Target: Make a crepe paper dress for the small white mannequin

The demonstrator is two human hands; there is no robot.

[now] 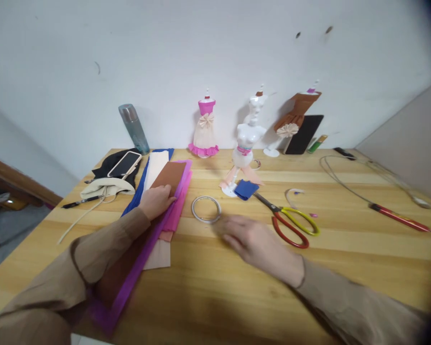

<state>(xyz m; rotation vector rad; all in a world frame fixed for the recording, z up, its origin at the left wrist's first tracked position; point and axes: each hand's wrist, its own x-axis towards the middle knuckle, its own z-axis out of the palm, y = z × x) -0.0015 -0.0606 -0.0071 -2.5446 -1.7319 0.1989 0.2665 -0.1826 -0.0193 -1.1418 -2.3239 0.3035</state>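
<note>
My left hand (156, 200) rests palm down on a stack of coloured paper sheets (172, 191), on the brown top sheet, fingers curled loosely. My right hand (249, 238) hovers low over the wooden table (237, 292), blurred by motion, fingers stretched toward a white tape ring (206, 209) just beyond its fingertips. It holds nothing that I can see. Red and yellow scissors (290, 221) lie to the right of that hand. A white mannequin (247, 136) with a pink waistband stands behind, a blue paper piece (246, 189) at its base.
A mannequin in a pink dress (205, 127) and one in brown (294, 115) stand by the wall. A grey bottle (133, 127), a phone (124, 164) on a bag, a pen (81, 201), a dark tablet (304, 134) and a red-handled tool with cable (398, 216) lie around.
</note>
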